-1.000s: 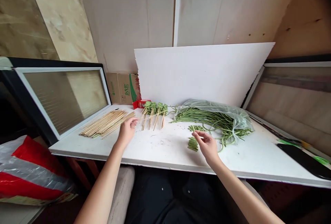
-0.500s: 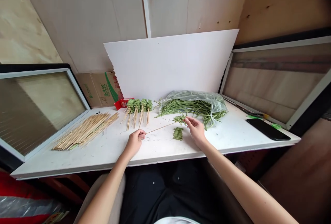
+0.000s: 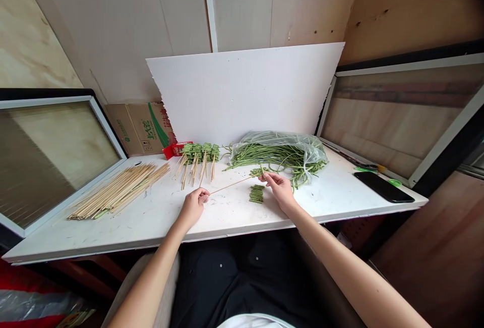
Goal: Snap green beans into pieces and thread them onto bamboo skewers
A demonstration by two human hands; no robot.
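My left hand is closed round the lower end of a thin bamboo skewer, which slants up to the right above the table. At its far end my right hand pinches a short piece of green bean between thumb and fingers. Whether the tip has pierced the piece is too small to tell. Just below lies a neat row of cut bean pieces. Small bean scraps are heaped behind it. Long green beans spill from a clear plastic bag at the back.
Several filled bean skewers lie at the back left, beside a red packet. Loose bamboo skewers are piled on the left. A black phone rests at right. A cardboard box and white board stand behind.
The whole view has shifted slightly. Both hands keep their grips on the skewer and the bean piece, with little movement between them.
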